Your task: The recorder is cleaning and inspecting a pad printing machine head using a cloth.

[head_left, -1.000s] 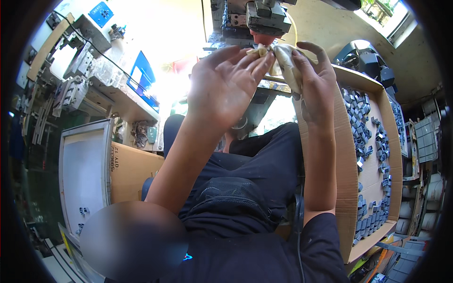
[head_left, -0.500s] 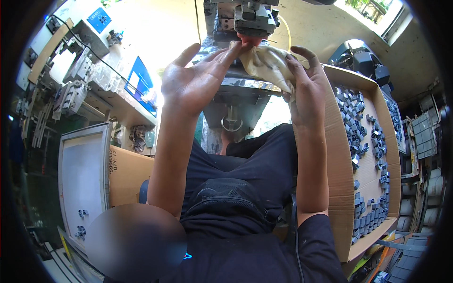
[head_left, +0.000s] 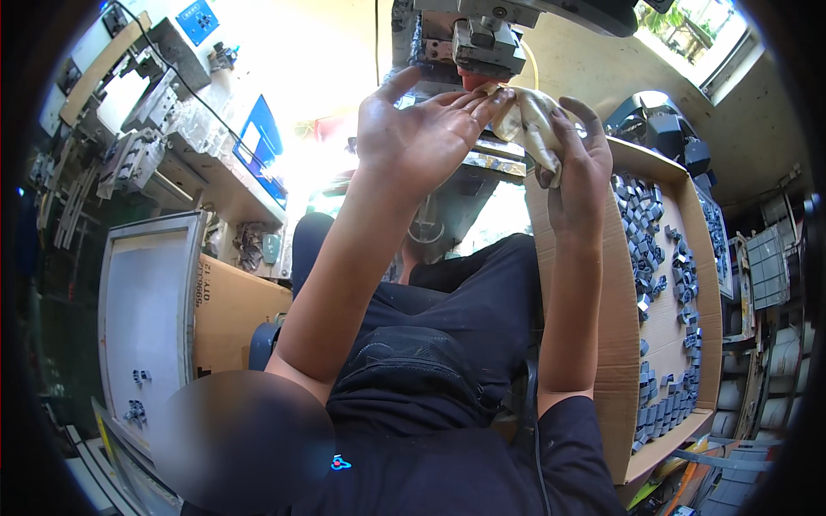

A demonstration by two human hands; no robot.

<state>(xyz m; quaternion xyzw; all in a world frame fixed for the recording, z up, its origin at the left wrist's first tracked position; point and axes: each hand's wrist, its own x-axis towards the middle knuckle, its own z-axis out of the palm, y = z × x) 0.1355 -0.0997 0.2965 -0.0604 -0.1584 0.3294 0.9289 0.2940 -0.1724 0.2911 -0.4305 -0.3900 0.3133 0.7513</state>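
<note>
My left hand (head_left: 422, 129) is raised under the machine head, palm showing, thumb apart and fingers stretched toward the red rubber pad (head_left: 473, 79), their tips touching or very near a cream cloth (head_left: 531, 125). My right hand (head_left: 578, 168) grips that crumpled cloth, which hangs down just right of the pad. The pad sits below the grey metal block (head_left: 486, 47); its lower part is hidden by fingers and cloth.
A cardboard box (head_left: 581, 344) of several small grey parts (head_left: 662, 404) stands at my right. At left are a framed white panel (head_left: 146, 301) with some parts, a brown carton (head_left: 237, 318) and a cluttered bench (head_left: 198, 146). A window (head_left: 688, 43) is at upper right.
My left hand swung left, then came back right to the pad. The cloth, spread wider half a second ago, is more upright and bunched. My right hand shifted slightly right.
</note>
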